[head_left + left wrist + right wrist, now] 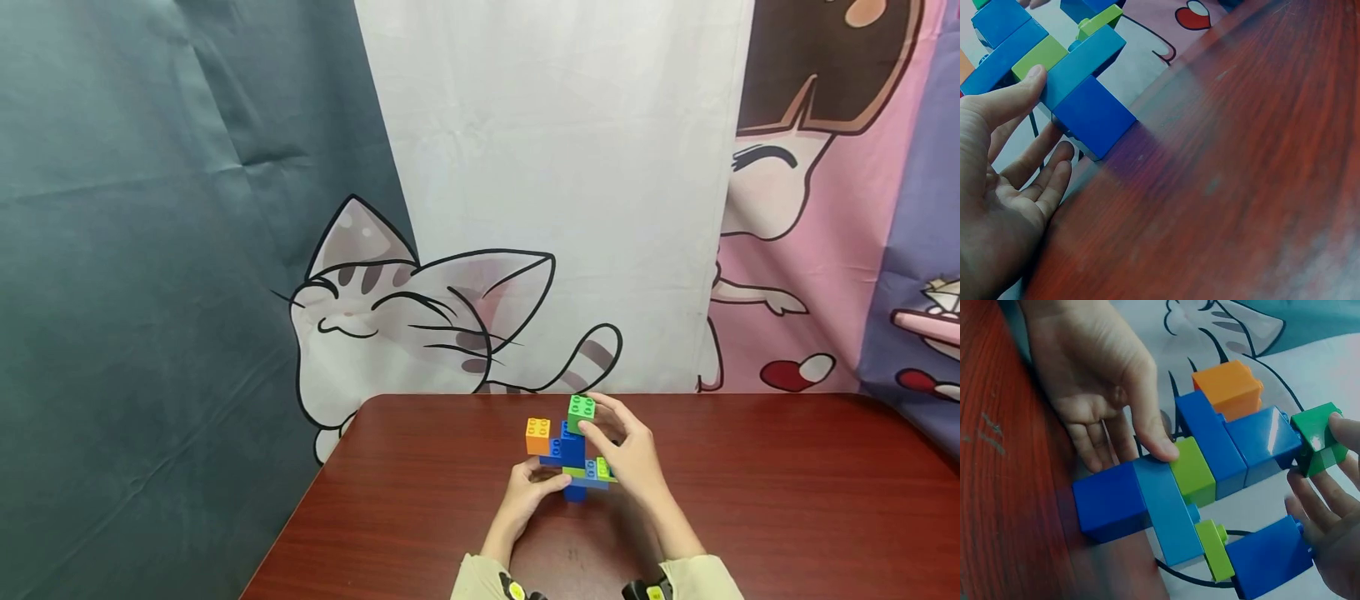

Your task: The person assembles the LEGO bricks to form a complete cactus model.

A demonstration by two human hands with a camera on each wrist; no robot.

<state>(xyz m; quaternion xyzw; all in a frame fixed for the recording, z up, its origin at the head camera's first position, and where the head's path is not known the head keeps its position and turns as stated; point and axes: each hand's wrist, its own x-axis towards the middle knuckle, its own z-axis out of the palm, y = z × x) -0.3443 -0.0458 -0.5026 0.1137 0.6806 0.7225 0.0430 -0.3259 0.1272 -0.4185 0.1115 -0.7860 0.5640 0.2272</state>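
Note:
A built stack of toy building bricks [573,454] stands upright on the table, its dark blue bottom brick [1094,119] at the tabletop. My left hand [522,497] grips the stack low down, with the thumb on a lime brick [1192,469] just above a light blue one [1169,515]. Up at the top, my right hand [628,454] pinches a green brick [1319,440] between thumb and fingers. That brick sits at the studded end of a blue brick [1266,440], slightly askew to it. An orange brick [537,435] juts out on the left side arm.
On the stack's right side arm are a thin lime brick [1215,550] and another blue brick [1272,556]. The reddish-brown wooden table [420,500] reaches back to a cartoon-printed curtain [562,167].

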